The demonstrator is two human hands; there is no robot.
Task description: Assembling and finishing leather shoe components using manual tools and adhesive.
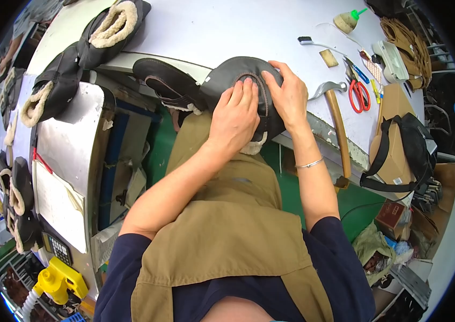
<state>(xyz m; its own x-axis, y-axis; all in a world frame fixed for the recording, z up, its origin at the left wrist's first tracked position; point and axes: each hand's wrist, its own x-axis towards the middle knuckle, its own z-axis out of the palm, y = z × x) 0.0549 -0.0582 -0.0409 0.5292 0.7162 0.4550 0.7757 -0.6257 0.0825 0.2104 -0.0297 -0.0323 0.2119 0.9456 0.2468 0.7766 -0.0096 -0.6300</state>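
A black leather shoe (226, 72) with a pale fleece lining rests against the table's front edge, above my lap. My left hand (235, 115) lies on its upper, the fingers stretched out side by side and pressed to the leather near a curved stitched seam. With thumb on top and fingers over the far side, my right hand (289, 99) grips the shoe's right edge. Just left of it is another black shoe (165, 80) with light stitching and fleece at its opening. The undersides of both shoes are hidden.
On the right of the white table lie a hammer (338, 131), red-handled scissors (360, 96), a brush (319, 44) and a green-tipped bottle (347, 20). More fleece-lined shoes (63, 80) stand at left, above a notebook (61, 206) and a yellow pump (58, 282). A black bag (407, 145) hangs at right.
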